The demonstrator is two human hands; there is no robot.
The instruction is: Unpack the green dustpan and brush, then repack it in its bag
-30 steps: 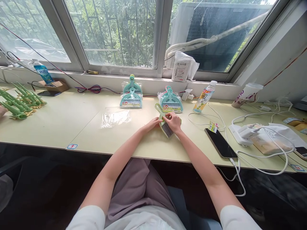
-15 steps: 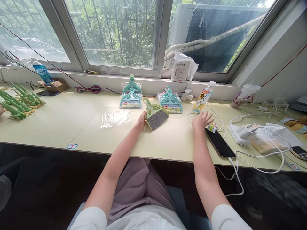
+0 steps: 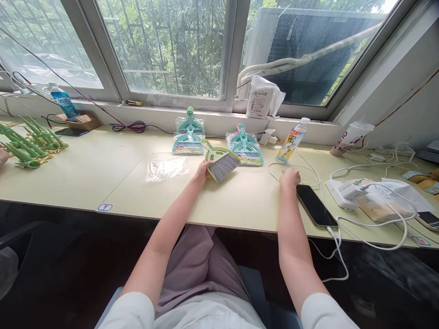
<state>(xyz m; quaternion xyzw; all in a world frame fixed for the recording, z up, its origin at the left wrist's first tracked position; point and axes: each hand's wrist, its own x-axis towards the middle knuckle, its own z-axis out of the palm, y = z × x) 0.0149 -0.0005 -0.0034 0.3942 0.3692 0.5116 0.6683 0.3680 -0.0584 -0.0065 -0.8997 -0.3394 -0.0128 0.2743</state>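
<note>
My left hand [image 3: 202, 172] is closed on the left edge of a green dustpan and brush set [image 3: 222, 163], tilted above the table with its grey bristles facing me. My right hand [image 3: 290, 177] is closed in a fist beside the black phone [image 3: 315, 205]; what its fingers hold, if anything, is hidden. Behind the set lie wrapped teal dustpan and brush sets, one group at the left [image 3: 188, 139] and another at the right [image 3: 246, 148]. A clear plastic bag [image 3: 167, 169] lies flat to the left of my left hand.
A drink bottle [image 3: 292, 140] stands behind my right hand, with a white cable looping below it. Farther right are a power strip [image 3: 343, 194], cables and a tilted cup [image 3: 352, 137]. Green bamboo-like pieces [image 3: 30, 146] and another person's hand [image 3: 3, 155] are at far left.
My right hand, spread half a second ago beside a small yellow-green label on the phone, has closed, and the label no longer shows. The dustpan and brush set has moved slightly up.
</note>
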